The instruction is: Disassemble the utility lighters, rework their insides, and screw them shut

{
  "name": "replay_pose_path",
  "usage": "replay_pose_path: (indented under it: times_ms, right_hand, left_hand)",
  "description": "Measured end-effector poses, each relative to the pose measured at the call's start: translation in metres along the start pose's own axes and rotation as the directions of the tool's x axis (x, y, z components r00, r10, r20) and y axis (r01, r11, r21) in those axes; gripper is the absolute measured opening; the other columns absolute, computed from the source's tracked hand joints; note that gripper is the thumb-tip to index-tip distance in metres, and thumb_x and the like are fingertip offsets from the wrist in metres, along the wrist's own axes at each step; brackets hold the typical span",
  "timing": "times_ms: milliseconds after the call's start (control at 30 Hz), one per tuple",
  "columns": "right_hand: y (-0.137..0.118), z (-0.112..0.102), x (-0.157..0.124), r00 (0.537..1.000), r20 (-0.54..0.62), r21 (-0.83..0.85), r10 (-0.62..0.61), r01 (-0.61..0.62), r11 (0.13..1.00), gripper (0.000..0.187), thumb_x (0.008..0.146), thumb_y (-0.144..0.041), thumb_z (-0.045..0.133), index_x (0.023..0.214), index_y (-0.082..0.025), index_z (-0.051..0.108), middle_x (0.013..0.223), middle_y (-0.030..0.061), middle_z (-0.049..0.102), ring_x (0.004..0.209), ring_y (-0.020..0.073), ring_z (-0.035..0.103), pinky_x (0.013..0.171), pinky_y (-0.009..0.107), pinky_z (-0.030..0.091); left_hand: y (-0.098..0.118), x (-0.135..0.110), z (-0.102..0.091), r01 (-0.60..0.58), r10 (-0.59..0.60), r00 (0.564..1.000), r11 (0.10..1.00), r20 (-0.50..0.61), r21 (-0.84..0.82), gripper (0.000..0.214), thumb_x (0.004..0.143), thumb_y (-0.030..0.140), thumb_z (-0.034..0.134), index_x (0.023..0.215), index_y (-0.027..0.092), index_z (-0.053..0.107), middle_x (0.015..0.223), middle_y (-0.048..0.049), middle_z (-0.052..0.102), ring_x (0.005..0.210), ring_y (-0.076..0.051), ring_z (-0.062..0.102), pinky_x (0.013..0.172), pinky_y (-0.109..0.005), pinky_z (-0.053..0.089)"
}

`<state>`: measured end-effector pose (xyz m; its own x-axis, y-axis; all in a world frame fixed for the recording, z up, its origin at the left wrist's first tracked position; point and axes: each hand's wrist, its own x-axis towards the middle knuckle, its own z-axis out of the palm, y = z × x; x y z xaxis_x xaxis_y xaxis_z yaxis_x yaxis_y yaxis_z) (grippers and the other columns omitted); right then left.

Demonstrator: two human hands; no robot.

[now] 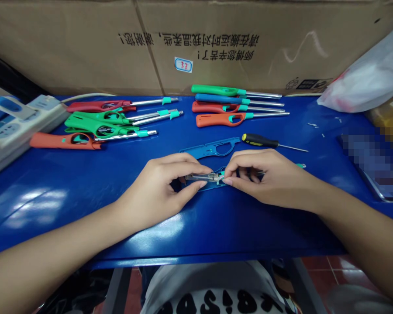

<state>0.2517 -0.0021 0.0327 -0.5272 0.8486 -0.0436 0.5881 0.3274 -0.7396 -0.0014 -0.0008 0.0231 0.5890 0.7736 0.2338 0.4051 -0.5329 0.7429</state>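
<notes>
Between the thumb and fingers of my left hand (170, 181) is a clear lighter fuel tank (201, 177). My right hand (265, 174) pinches a small pale part at the tank's right end; the fingertips cover most of it. Directly beneath lies one blue lighter shell half (212, 186), largely hidden by both hands. A second blue shell half (209, 150) rests just beyond my fingers, flat on the table. The teal tip of a metal tube (301, 165) shows past my right hand.
A black and yellow screwdriver (258, 140) lies beyond my right hand. Several assembled lighters (225, 119) are lined up at the back; others (98, 124) lie at left by a power strip (22, 122). A cardboard box (94, 52) walls off the back, with a plastic bag (363, 69) at right.
</notes>
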Motion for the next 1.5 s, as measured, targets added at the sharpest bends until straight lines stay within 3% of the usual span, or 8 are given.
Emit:
replay_pose_path:
  times_ms: [400,567,933,1200,1500]
  right_hand:
    - [0.0003,0.0035,0.0009,1.0,0.004,0.028,0.013,-0.013,1.0,0.016,0.095,-0.028,0.062,0.087,-0.021,0.073,0.086,0.0009,0.07,0.064,0.0107,0.053,0.059,0.026,0.041]
    - [-0.0001,0.0034,0.0014,0.997,0.01,0.069,0.082,-0.082,0.994,0.015,0.092,-0.03,0.065,0.085,-0.021,0.074,0.074,-0.0012,0.064,0.059,0.0101,0.049,0.054,0.025,0.039]
    - [-0.0008,0.0039,0.0031,0.99,0.019,0.093,0.139,-0.14,0.986,0.02,0.093,-0.035,0.064,0.083,-0.021,0.076,0.065,-0.0034,0.06,0.058,0.0103,0.048,0.052,0.025,0.036]
    - [-0.0007,0.0031,0.0014,0.997,-0.009,0.065,0.08,-0.079,0.995,0.015,0.091,-0.03,0.068,0.083,-0.022,0.076,0.076,-0.0017,0.068,0.061,0.0092,0.052,0.056,0.026,0.04]
    - [-0.0012,0.0041,0.0029,0.995,-0.008,0.092,0.098,-0.097,0.991,0.013,0.089,-0.03,0.069,0.082,-0.021,0.077,0.071,-0.0018,0.066,0.058,0.0097,0.051,0.053,0.026,0.04]
  left_hand:
    - [-0.0008,0.0032,-0.0003,0.049,-0.048,0.998,0.998,0.031,-0.038,0.019,0.094,0.024,0.071,0.111,0.025,0.081,0.103,-0.0041,0.077,0.089,-0.016,0.072,0.082,-0.025,0.059]
    - [-0.0028,0.0038,0.0006,0.071,-0.07,0.997,0.996,0.019,-0.062,0.018,0.092,0.024,0.074,0.109,0.024,0.082,0.101,-0.0037,0.078,0.088,-0.015,0.073,0.081,-0.024,0.059]
    - [-0.0029,0.0035,0.0026,0.041,-0.041,0.999,0.998,0.016,-0.056,0.019,0.092,0.02,0.075,0.11,0.021,0.082,0.102,-0.0027,0.078,0.09,-0.012,0.073,0.083,-0.019,0.057]
    - [-0.0043,0.0017,0.0028,0.029,-0.03,0.999,0.999,-0.015,-0.044,0.019,0.091,0.021,0.077,0.109,0.02,0.082,0.098,-0.0021,0.078,0.086,-0.011,0.072,0.079,-0.018,0.057]
    - [-0.0048,-0.0001,0.0061,-0.018,0.017,1.0,1.0,-0.024,-0.012,0.021,0.09,0.018,0.077,0.11,0.021,0.082,0.095,-0.0005,0.078,0.083,-0.01,0.072,0.077,-0.017,0.057]
